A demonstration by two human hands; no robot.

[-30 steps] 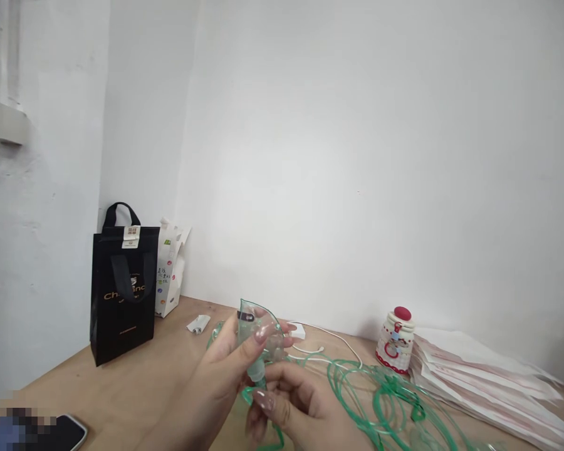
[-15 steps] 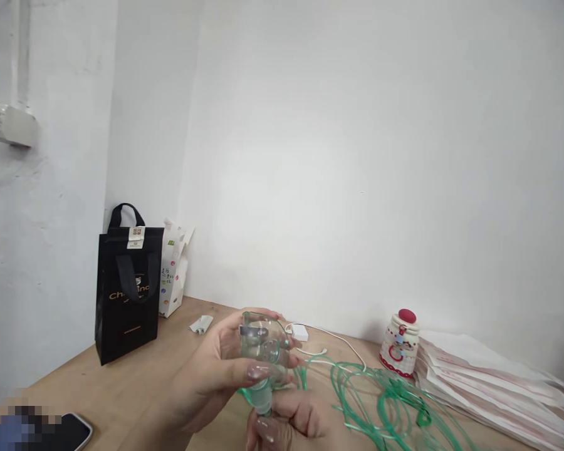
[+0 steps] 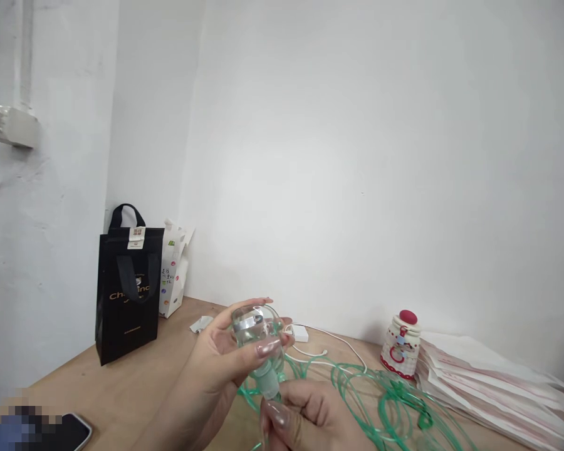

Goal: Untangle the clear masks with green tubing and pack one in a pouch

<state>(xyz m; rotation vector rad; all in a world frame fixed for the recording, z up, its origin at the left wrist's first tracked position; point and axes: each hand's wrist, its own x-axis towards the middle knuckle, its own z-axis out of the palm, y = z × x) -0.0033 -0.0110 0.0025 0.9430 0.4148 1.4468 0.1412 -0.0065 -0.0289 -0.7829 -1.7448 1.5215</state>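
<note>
A clear, green-tinted oxygen mask (image 3: 257,318) with a metal nose strip is held over the table. My left hand (image 3: 225,357) wraps around it, thumb across the near side and fingers behind. From the mask's lower end comes a frosted connector (image 3: 267,381) pointing down towards me. My right hand (image 3: 310,413) pinches the connector's narrow lower end between thumb and curled fingers. Green tubing (image 3: 385,407) lies in loose coils on the table, right of my hands.
On the wooden table (image 3: 169,382) stand a black gift bag (image 3: 129,300) and a white paper bag (image 3: 172,275) at left. A phone (image 3: 73,432) lies front left. A white charger (image 3: 299,333) with cable, a lidded jar (image 3: 401,344) and stacked paper packets (image 3: 489,382) line the wall.
The mask has tilted and shifted slightly left and up with my left hand. The left thumb now lies higher across it. My right hand keeps its pinch on the connector end.
</note>
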